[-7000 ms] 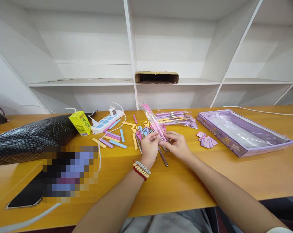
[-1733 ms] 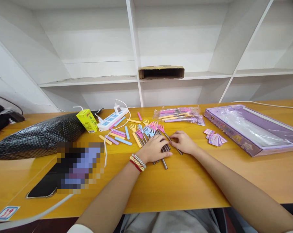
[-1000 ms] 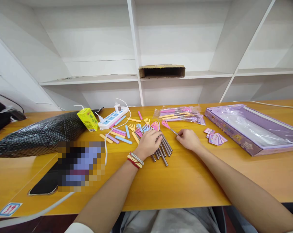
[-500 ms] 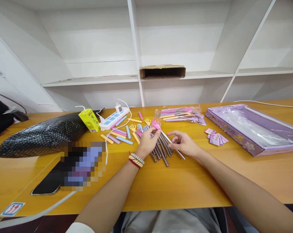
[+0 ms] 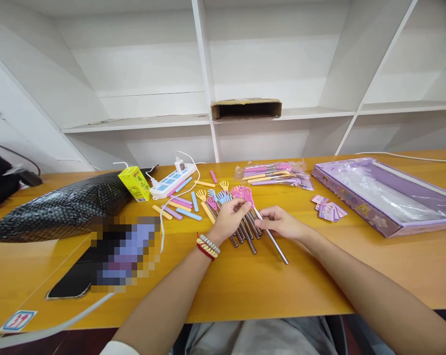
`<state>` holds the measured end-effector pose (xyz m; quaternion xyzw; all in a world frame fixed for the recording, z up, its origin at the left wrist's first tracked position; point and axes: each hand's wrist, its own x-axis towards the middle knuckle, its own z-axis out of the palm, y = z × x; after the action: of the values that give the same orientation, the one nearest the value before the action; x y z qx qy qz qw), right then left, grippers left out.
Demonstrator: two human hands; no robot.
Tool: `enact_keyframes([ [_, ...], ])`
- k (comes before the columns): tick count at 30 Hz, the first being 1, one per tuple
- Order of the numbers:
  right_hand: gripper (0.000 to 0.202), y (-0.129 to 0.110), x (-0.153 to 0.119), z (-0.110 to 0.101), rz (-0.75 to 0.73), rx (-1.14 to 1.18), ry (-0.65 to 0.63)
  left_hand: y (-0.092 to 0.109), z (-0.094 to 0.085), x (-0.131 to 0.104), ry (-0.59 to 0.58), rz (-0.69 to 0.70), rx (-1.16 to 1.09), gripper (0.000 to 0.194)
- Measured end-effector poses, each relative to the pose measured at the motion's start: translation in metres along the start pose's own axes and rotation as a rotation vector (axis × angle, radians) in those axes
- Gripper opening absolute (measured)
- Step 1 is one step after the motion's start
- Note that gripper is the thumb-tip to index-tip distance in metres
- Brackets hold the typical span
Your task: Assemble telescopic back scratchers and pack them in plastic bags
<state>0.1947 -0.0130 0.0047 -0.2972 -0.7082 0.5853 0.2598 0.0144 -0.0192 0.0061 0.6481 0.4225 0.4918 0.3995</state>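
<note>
Both grips are pinched closed on one pink-clawed, silver metal back scratcher (image 5: pixel 277 245) above the brown wooden surface (image 5: pixel 267 293): left hand (image 5: pixel 228 217) at its head, right hand (image 5: pixel 284 224) round its rod, pointing to five o'clock. From here, the left hand half hides loose pastel-clawed metal scratchers (image 5: pixel 252 246) at nine. At one, glare blurs a clear-bagged bundle (image 5: pixel 267 176); at three, a purple cardboard tray (image 5: pixel 373 227) is cut off.

Claw heads (image 5: pixel 246 195) by the left hand (image 5: pixel 228 218) are showing pink, blue, yellow; rightward, a box (image 5: pixel 357 204) is showing purple, perhaps star-patterned.
</note>
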Motion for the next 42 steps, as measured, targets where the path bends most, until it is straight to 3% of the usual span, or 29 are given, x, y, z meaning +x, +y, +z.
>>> enact_keyframes([
  [3, 0.036, -0.001, 0.001, 0.001, -0.018, 0.126, 0.121, 0.006, 0.004, -0.005, -0.028, 0.061, 0.091, 0.031],
  [9, 0.037, -0.001, 0.007, -0.001, -0.099, 0.384, 0.488, 0.013, 0.008, -0.015, -0.088, 0.080, 0.335, 0.035],
  [11, 0.038, 0.000, 0.009, -0.005, -0.120, 0.395, 0.544, 0.011, 0.009, -0.015, -0.089, 0.096, 0.434, 0.033],
  [18, 0.046, 0.001, 0.006, -0.030, -0.114, 0.427, 0.620, -0.002, 0.001, -0.008, -0.007, 0.324, 0.722, 0.024],
  [20, 0.042, 0.001, 0.003, -0.035, -0.108, 0.436, 0.586, -0.002, -0.001, -0.008, 0.001, 0.355, 0.799, 0.024],
  [24, 0.036, 0.000, 0.000, -0.035, -0.147, 0.410, 0.449, 0.003, 0.002, -0.010, -0.037, 0.380, 0.874, 0.024],
  [29, 0.043, 0.003, 0.002, -0.032, -0.157, 0.245, 0.561, 0.004, 0.004, -0.010, 0.038, 0.413, 0.906, 0.024],
  [34, 0.049, -0.001, 0.002, -0.033, -0.129, 0.376, 0.479, 0.005, 0.002, -0.010, 0.050, 0.399, 0.888, 0.025],
  [42, 0.046, -0.007, 0.001, -0.031, -0.122, 0.474, 0.552, 0.008, 0.006, -0.012, 0.012, 0.377, 0.864, 0.025],
])
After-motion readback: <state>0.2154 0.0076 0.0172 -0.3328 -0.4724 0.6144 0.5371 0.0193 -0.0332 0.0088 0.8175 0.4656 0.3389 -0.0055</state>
